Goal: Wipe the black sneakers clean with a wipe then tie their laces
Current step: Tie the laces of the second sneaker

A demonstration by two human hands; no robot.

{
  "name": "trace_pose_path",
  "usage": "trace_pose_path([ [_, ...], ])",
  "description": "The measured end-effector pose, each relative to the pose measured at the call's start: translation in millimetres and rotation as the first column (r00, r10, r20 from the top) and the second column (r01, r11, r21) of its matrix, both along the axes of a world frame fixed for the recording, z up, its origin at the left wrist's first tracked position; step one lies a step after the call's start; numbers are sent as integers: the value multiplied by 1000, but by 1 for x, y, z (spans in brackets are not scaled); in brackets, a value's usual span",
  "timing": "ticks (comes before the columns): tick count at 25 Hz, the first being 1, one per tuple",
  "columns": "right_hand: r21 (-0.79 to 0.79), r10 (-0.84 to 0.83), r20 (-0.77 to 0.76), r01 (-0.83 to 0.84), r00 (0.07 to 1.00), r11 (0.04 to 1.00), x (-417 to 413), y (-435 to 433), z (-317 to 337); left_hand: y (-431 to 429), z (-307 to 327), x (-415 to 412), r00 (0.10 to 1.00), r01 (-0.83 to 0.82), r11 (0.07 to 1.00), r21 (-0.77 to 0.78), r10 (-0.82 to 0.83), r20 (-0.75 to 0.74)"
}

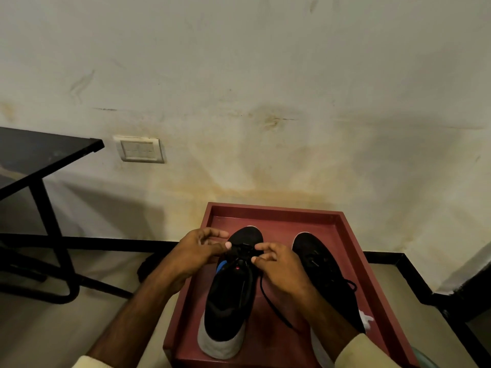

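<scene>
Pinching the lace (240, 252) from both sides, the left hand (196, 251) and right hand (279, 266) meet over the tongue of the left sneaker (231, 301). It stands on its sole in the left half of the red tray (273, 209), toe toward 12 o'clock and heel nearest the person. That probably keeps the lacing facing up so both hands can pull evenly outward. On each hand the fingers (261, 247) grip the lace at the knot, thumb against forefinger, with the rest spread loosely clear of it. A free end trails toward 5 o'clock across the tray floor. The right sneaker (318, 261) lies parallel at 3 o'clock, apart, its lace looking untied, so I judge it waits its turn. A white wipe (368, 318) by the tray's right rim, at 4 o'clock, touches neither hand, which suggests the wiping is done.
</scene>
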State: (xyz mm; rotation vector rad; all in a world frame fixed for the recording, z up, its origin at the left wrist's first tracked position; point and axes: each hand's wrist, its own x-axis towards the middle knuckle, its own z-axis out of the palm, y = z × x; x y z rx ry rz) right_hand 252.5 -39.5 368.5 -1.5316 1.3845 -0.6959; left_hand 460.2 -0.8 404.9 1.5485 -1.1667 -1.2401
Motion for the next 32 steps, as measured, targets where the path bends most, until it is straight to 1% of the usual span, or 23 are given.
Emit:
trace_pose_path([
  [2,36,-18,256,9,966,999,2,-4,0,-2,-2,3,990,77,997,15,-78,121],
  [3,39,-29,354,16,935,999,2,-6,3,-4,-4,3,958,121,993,6,-118,261],
  [5,31,-35,463,23,886,999,0,-6,14,-6,-8,1,866,178,984,-3,-155,475],
  [6,22,-33,496,26,868,999,-1,-5,19,-7,-7,0,873,167,986,-12,-142,466],
  [7,9,-31,519,31,854,999,-3,-4,23,-8,-8,0,924,128,991,-25,-110,367],
  [8,-2,-32,542,40,840,999,-5,-3,26,-7,-7,-1,971,86,996,-24,-78,224],
  [10,-24,-44,579,72,814,997,-11,-2,30,-8,-5,-3,999,29,1000,-2,-29,-25],
  [12,-29,-66,605,105,794,994,-17,-2,31,-7,-4,-3,992,0,1000,9,1,-126],
  [13,-30,-73,615,116,785,993,-19,-2,31,-6,-4,-5,993,11,1000,9,-10,-118],
  [14,-34,-75,624,122,778,992,-21,-1,32,-6,-4,-6,999,45,999,1,-45,-11],
  [15,-43,-68,635,123,769,992,-22,-1,32,-6,-3,-7,975,100,995,-3,-98,201],
  [16,-55,-58,644,122,763,991,-24,-1,33,-5,-2,-10,884,165,986,12,-153,442],
  [17,-70,-47,648,121,761,990,-24,-1,33,-5,-2,-12,769,205,978,25,-177,614],
  [18,-83,-38,645,119,764,989,-25,-1,33,-6,2,-15,725,206,979,15,-162,669],
  [19,-90,-33,640,117,768,989,-26,-1,32,-7,3,-16,760,181,983,-24,-124,637],
  [20,-92,-31,637,116,770,989,-26,-1,32,-9,3,-15,859,123,989,-79,-66,508],
  [21,-95,-31,635,117,772,989,-27,0,31,-10,5,-14,956,38,993,-113,-3,292],
  [22,-96,-33,629,120,776,988,-28,0,31,-9,9,-14,998,-39,994,-106,44,50],
  [23,-92,-37,618,119,786,989,-28,0,30,-9,14,-13,986,-89,992,-94,74,-147],
  [24,-80,-46,602,117,797,990,-29,0,29,-9,17,-11,960,-112,988,-105,80,-269],
  [25,-68,-52,587,114,808,991,-29,0,28,-8,19,-9,944,-121,983,-138,71,-323],
  [27,-52,-51,559,96,827,994,-27,1,26,-5,21,-8,947,-105,965,-242,23,-319],
  [32,-86,112,481,-80,869,993,-12,5,20,1,25,-16,992,73,902,-425,-110,-65],
])
